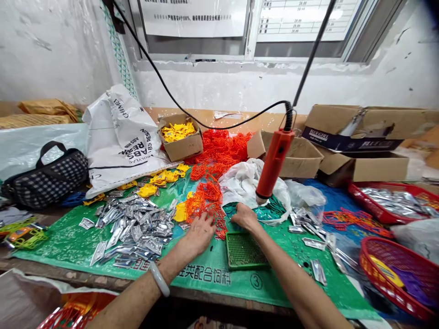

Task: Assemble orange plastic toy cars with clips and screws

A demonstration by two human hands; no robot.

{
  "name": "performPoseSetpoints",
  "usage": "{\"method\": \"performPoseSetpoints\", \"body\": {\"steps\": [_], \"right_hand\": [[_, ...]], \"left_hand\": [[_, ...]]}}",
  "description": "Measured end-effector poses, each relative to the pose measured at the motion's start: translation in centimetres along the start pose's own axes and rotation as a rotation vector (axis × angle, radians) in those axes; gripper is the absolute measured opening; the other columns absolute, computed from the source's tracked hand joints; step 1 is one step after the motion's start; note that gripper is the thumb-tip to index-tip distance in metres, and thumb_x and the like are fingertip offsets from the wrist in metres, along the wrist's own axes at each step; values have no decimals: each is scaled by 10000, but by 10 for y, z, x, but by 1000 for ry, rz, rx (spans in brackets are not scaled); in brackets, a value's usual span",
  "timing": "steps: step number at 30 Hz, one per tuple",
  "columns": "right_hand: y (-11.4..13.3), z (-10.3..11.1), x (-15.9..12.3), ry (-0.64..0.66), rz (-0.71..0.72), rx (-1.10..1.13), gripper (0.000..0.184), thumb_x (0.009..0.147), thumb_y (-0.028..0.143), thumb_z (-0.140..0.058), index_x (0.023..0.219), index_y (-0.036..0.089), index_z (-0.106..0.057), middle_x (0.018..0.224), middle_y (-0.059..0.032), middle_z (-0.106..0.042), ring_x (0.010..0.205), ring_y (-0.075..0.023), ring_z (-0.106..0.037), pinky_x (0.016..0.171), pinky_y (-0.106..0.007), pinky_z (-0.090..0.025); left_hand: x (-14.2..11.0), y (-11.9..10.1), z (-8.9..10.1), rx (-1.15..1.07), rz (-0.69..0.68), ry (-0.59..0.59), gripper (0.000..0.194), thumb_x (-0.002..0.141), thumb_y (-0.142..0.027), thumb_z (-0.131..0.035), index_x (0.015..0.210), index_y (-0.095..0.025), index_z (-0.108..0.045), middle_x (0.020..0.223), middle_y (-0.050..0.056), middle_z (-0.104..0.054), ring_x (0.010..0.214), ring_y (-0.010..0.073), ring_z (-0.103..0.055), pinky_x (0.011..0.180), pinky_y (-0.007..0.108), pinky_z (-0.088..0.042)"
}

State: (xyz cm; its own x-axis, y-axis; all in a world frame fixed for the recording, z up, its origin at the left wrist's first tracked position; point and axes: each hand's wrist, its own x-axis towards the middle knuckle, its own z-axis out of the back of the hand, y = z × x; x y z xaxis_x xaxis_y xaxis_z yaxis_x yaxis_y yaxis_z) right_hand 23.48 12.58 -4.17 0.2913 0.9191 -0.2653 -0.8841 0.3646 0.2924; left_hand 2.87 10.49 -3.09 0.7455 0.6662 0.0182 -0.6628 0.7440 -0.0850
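My left hand rests on a heap of thin orange plastic parts, its fingers stretched out over the near edge. My right hand is closed, with its fingertips pointing down beside the dark green pieces in a white plastic bag. Whatever those fingers hold is hidden. Just below the right hand sits a green mesh tray. A red electric screwdriver hangs upright, slightly tilted, behind the right hand. Left of the left hand lie yellow plastic parts and a pile of silvery parts.
Cardboard boxes stand along the wall, one holding yellow parts. On the right are red baskets and more silvery parts. A white sack and a checked bag lie left. The screwdriver's black cable loops overhead.
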Motion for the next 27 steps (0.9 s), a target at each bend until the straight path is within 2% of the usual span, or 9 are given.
{"method": "performPoseSetpoints", "body": {"steps": [3, 7, 11, 14, 16, 21, 22, 24, 27], "right_hand": [[3, -3, 2, -25, -18, 52, 352, 933, 345, -602, 1240, 174, -579, 1253, -95, -612, 1069, -229, -635, 890, -442, -553], [1, -5, -4, -85, 28, 168, 349, 933, 345, -602, 1236, 175, -581, 1250, -94, -614, 1066, -228, -636, 889, -441, -553], [-1, -5, -18, -205, 112, 358, 297, 939, 336, -591, 1178, 161, -605, 1194, -89, -634, 1033, -216, -639, 882, -430, -549], [1, -4, -33, -267, 204, 562, 174, 938, 270, -530, 983, 134, -628, 942, -67, -662, 900, -199, -642, 843, -386, -535], [6, -3, -46, -240, 284, 724, 171, 907, 277, -496, 934, 152, -610, 825, -38, -636, 769, -179, -630, 738, -339, -542], [22, 1, -80, 17, 459, 1059, 364, 801, 437, -548, 1038, 176, -635, 725, -10, -612, 608, -158, -591, 470, -268, -504], [24, 1, -86, 60, 481, 1096, 383, 782, 451, -567, 1035, 174, -648, 716, -11, -612, 602, -156, -586, 455, -263, -503], [29, 2, -94, 112, 519, 1145, 389, 769, 457, -584, 1025, 177, -670, 724, -14, -615, 590, -141, -569, 437, -252, -503], [30, 4, -100, 120, 575, 1162, 357, 776, 438, -595, 1008, 192, -707, 782, -16, -607, 602, -120, -548, 425, -228, -504]], "left_hand": [[0, 1, -14, -76, 58, 16, 335, 892, -68, -430, 1051, -176, -704, 1278, 132, -617, 1277, 329, -450, 1031, 499, -387], [2, 0, -13, -227, 113, -33, 255, 841, -73, -469, 882, -187, -693, 1107, 112, -652, 1142, 281, -527, 1000, 435, -420], [1, 5, -1, -453, 173, -206, 165, 738, -60, -519, 722, -199, -607, 916, 73, -641, 985, 256, -559, 960, 427, -442], [-7, 10, 10, -681, 239, -395, 110, 735, -117, -503, 710, -205, -564, 875, 67, -616, 934, 255, -556, 927, 446, -448], [-17, 8, 16, -868, 275, -479, 96, 777, -205, -487, 713, -203, -558, 873, 70, -621, 902, 253, -574, 870, 434, -478], [-36, -18, 25, -1426, 344, -563, 453, 926, -539, -368, 858, -175, -629, 887, 94, -687, 843, 240, -644, 775, 395, -541], [-38, -24, 26, -1693, 371, -581, 460, 882, -594, -477, 870, -169, -650, 872, 95, -696, 849, 244, -650, 812, 407, -538], [-43, -32, 27, -1984, 393, -596, 459, 785, -636, -638, 864, -185, -673, 811, 59, -701, 813, 230, -648, 823, 414, -538], [-51, -37, 28, -2218, 417, -558, 438, 656, -581, -805, 835, -194, -705, 782, 28, -709, 763, 209, -628, 759, 379, -531]]}}
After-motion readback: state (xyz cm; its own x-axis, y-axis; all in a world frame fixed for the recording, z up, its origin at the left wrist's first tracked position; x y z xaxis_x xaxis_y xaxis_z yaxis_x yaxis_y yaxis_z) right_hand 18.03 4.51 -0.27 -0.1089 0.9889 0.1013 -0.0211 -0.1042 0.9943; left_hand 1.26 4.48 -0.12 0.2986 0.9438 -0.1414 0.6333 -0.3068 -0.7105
